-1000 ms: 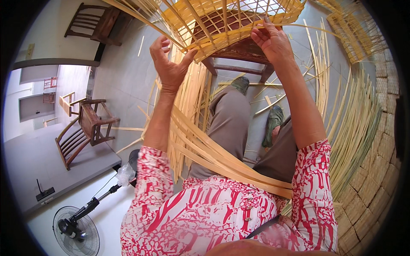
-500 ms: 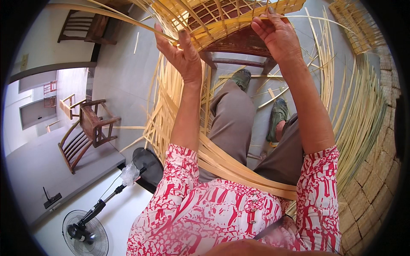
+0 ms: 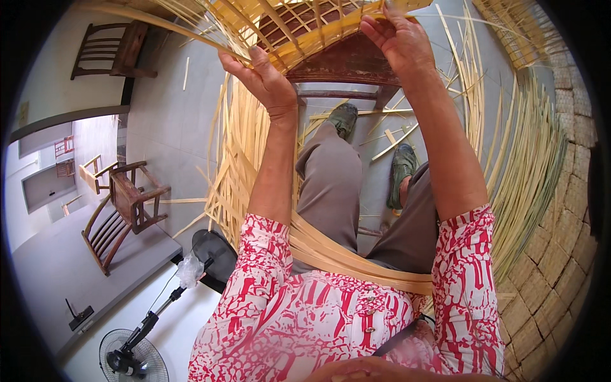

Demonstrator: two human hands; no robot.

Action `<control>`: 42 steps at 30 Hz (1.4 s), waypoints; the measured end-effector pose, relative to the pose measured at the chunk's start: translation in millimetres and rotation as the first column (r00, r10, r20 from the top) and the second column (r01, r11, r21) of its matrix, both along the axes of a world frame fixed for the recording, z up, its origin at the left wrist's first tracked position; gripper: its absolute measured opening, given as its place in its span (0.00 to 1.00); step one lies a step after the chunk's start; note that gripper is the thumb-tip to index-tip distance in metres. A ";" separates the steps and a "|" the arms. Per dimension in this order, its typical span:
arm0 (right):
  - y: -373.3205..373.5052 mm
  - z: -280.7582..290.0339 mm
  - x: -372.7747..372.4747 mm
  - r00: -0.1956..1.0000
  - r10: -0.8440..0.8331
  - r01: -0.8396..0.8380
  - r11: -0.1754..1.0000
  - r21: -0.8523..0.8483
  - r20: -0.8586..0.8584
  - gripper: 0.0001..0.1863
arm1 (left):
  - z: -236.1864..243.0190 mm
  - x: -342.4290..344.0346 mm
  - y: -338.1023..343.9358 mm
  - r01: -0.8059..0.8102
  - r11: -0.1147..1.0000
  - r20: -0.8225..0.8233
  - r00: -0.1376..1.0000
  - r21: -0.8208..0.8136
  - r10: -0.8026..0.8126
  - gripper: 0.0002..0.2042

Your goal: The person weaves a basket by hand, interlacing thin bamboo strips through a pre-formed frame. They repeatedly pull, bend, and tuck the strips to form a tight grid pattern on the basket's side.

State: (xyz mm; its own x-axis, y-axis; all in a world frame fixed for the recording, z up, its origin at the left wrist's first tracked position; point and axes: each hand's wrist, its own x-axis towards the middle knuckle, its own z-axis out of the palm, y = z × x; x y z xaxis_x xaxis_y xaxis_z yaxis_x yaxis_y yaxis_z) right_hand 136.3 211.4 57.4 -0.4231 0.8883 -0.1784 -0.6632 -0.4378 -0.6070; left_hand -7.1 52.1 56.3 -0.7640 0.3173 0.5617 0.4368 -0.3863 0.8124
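at the basket edge [image 3: 326, 35], 2 hands [image 3: 407, 51] apart

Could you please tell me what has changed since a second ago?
The left hand has shifted right, closer to the woven basket, and turned, its thumb now pointing away from the body rather than rightward. Whether it gripped or released anything is unclear. The right hand remains at the basket's near edge, over the wooden seat.

Legible text — none; no readable labels, numbers or signs.
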 end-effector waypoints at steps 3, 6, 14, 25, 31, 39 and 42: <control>-3.1 11.7 7.0 0.994 0.039 -0.044 0.998 0.045 0.102 0.10 | 5.3 -1.8 -0.6 0.004 0.999 0.002 1.000 -0.032 -0.004 0.30; -4.8 7.6 3.6 0.996 0.071 -0.072 0.997 0.013 0.049 0.13 | 4.1 -8.5 -4.0 -0.058 0.995 -0.039 0.998 -0.085 0.055 0.28; -57.4 -3.1 9.3 0.978 0.193 -0.189 0.980 -0.058 0.077 0.14 | -5.8 -24.0 -83.2 -0.096 0.945 -0.083 0.994 -0.312 0.073 0.32; -48.9 -25.2 9.4 0.980 0.151 -0.139 0.986 -0.093 0.129 0.11 | -4.1 57.2 -142.8 0.221 0.680 -0.076 0.923 -0.699 -0.378 0.06; -47.9 -26.8 12.3 0.985 0.173 -0.169 0.976 -0.140 0.017 0.14 | 28.3 42.2 -83.1 -0.058 0.847 -0.619 0.709 -0.528 -0.337 0.12; -67.5 -10.2 26.1 0.994 0.073 -0.088 0.978 -0.190 -0.080 0.23 | 32.6 20.6 -28.4 -0.326 0.747 -0.762 0.542 -0.579 -0.353 0.10; -64.5 -17.6 29.5 0.984 0.090 -0.133 0.944 -0.301 -0.151 0.11 | 34.4 19.9 -29.7 -0.088 0.830 -0.656 0.660 -0.551 -0.366 0.07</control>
